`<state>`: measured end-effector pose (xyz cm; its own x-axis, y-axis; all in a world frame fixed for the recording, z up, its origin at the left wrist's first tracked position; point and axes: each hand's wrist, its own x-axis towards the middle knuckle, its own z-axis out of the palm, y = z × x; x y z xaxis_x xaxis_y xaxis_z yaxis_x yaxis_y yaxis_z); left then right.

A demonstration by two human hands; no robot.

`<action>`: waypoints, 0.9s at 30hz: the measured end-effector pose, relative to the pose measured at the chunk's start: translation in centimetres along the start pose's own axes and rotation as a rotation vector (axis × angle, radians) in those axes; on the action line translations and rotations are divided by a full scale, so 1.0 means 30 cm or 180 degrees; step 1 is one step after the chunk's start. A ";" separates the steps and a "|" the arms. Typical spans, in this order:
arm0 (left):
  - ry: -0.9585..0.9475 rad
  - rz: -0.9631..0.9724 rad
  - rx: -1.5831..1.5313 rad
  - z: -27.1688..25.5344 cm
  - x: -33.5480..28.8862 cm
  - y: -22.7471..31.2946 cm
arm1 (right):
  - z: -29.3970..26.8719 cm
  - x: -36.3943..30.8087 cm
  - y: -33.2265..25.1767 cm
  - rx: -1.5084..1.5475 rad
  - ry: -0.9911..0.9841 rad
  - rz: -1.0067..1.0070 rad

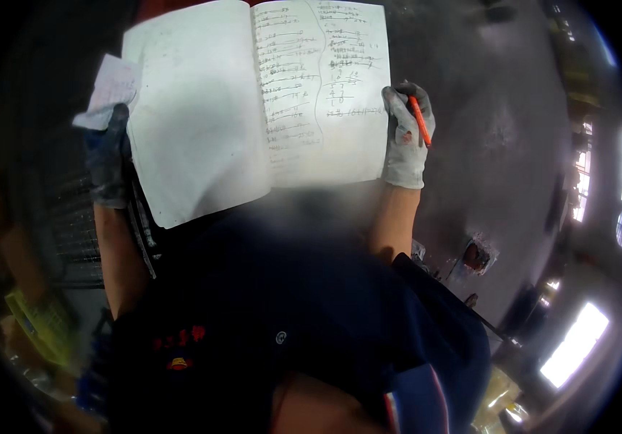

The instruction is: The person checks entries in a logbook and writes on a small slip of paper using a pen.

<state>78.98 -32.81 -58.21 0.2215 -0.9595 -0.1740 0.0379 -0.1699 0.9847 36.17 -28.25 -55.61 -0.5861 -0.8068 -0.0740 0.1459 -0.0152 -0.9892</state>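
Note:
An open notebook [195, 116] is spread wide in front of me. Its left page is blank, while rows of pencil-like writing, many struck through, fill much of the right page. My left hand [108, 163], in a dark, stained work glove, is closed on the notebook's left edge. A small folded paper slip [114, 85] sticks out above that thumb. My right hand [406, 145], in a soiled grey-white glove, grips the right edge with its thumb on the page. An orange-red pen [420, 120] is tucked among its fingers. The fingers under the notebook are hidden.
A broad dark grey surface [499, 130] extends to the right, with a rough reddish-grey lump [478, 254] on it. Dark ribbed material [72, 239] lies left. A yellow crate-like object [40, 325] is at lower left. Bright windows [575, 345] show at far right.

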 end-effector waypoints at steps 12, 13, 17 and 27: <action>0.0300 0.0152 0.0112 0.019 0.017 0.005 | 0.010 0.000 0.023 -0.0524 -0.0034 -0.0316; 0.0323 0.0253 0.0150 0.017 0.018 0.009 | 0.011 -0.007 0.013 -0.0538 -0.0047 -0.0331; 0.0134 0.0084 0.0475 -0.038 0.035 -0.031 | 0.023 -0.016 0.002 -0.0749 0.0028 -0.0358; 0.0123 -0.0099 0.0070 -0.009 0.013 -0.017 | 0.004 0.006 0.029 -0.0915 -0.0007 -0.0440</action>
<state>79.31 -33.05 -58.80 0.2579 -0.9444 -0.2038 0.0241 -0.2046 0.9785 36.28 -28.47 -56.47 -0.5829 -0.8101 0.0636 -0.1664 0.0424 -0.9852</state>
